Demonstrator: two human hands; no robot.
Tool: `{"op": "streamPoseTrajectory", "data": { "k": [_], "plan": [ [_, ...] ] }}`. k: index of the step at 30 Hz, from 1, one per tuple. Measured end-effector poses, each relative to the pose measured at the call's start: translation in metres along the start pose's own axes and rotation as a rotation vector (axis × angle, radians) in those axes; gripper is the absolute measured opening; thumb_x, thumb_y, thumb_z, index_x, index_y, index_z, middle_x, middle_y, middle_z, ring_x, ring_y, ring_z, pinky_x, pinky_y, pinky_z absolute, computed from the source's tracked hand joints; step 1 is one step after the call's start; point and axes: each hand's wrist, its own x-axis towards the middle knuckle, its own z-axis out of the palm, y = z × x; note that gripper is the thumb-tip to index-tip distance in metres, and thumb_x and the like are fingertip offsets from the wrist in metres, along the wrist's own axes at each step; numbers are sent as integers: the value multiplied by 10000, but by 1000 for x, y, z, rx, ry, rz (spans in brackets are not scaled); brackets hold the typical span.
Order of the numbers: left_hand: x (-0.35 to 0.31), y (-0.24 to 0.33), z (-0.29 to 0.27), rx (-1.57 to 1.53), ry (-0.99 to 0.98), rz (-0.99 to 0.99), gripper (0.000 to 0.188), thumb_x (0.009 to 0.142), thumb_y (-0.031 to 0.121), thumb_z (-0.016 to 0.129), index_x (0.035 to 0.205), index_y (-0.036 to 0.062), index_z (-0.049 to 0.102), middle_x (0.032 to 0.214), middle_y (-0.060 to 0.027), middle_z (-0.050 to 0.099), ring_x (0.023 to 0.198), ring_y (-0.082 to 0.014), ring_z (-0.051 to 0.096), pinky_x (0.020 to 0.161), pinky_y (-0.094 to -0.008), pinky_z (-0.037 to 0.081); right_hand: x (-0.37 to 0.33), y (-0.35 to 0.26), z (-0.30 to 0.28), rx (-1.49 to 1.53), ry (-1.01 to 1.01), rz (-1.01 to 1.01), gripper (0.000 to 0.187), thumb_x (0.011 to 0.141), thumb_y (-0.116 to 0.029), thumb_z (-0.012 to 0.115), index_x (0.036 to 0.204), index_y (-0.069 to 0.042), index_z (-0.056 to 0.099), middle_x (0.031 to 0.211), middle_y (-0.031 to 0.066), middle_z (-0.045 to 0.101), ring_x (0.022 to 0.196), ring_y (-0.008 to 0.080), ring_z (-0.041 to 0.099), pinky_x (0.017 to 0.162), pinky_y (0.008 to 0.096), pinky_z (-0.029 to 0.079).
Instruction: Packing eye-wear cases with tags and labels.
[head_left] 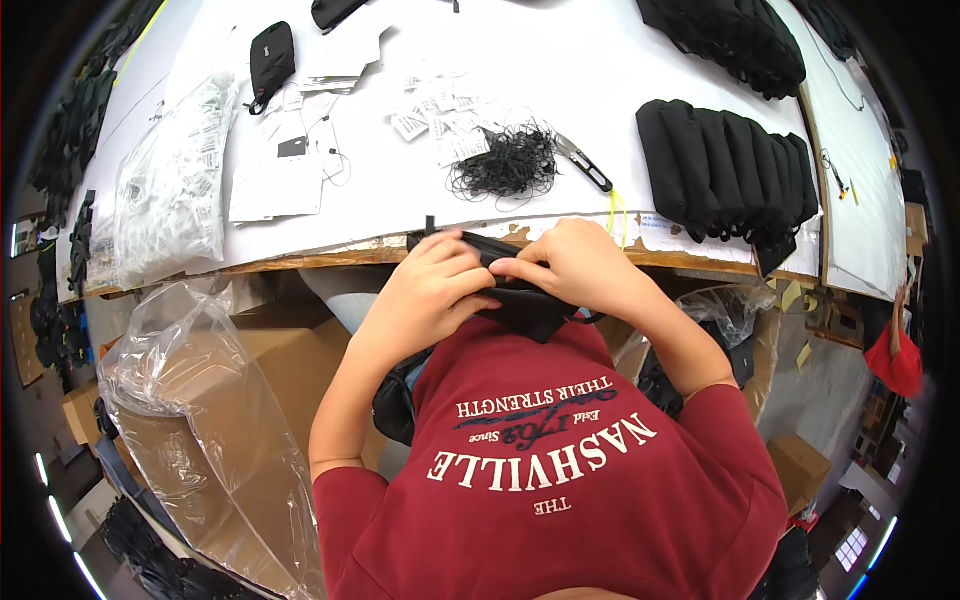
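Note:
Close against my body, at the table's near edge, I hold a black fabric pouch [535, 312]. My left hand [440, 282] is closed on its left part, with the fingers curled over the dark cloth. My right hand [575, 265] pinches the upper edge between thumb and fingers. Part of the pouch is hidden behind both hands. Just beyond them on the table lies a tangled heap of thin black cords [508, 165]. Beside the heap is a small cutting tool [585, 166] with a dark handle and yellow string. White tags [435, 112] are scattered behind the cords.
Stacked black pouches [725, 170] stand at right, with another row [730, 45] behind. A clear plastic bag [172, 190], white cards [270, 190] and a single black pouch [272, 62] lie at left. Below the table are a plastic-lined cardboard box [290, 365] and red cloth [893, 360] far right.

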Motion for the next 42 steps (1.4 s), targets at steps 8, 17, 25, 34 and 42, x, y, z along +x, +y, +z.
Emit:
{"op": "streamPoseTrajectory", "data": {
  "k": [8,17,25,34,42],
  "plan": [
    [30,-68,-3,-714,167,-514,227,809,211,682,895,10,621,897,-80,651,853,-190,591,808,-311,449,-14,9,-3,212,-169,-32,293,734,-370,738,730,-78,706,489,81,543,432,225,535,462,298,390],
    [70,-171,17,108,568,-578,235,744,227,729,855,34,653,858,-95,655,815,-264,560,747,-336,439,-20,21,-4,68,51,-206,269,759,-336,714,692,-79,674,505,92,526,467,256,531,471,313,406],
    [70,-115,-19,-24,753,-395,142,813,179,672,867,47,672,838,-78,678,753,-207,613,707,-299,448,-9,22,-21,-87,283,-274,227,725,-260,738,625,-77,650,480,76,517,460,248,537,448,331,391],
    [66,-47,-33,19,251,21,120,769,48,670,881,87,690,740,-39,560,706,-204,546,672,-308,443,13,16,-33,-230,287,-261,228,740,-281,709,647,-80,658,489,89,522,472,264,543,469,341,411],
    [57,-119,-28,304,607,-256,401,858,351,625,1154,84,585,1086,-99,553,999,-196,531,844,-305,422,7,16,-29,-243,398,-297,205,714,-254,743,662,-71,666,497,78,533,462,248,534,459,336,396]
  ]
}}
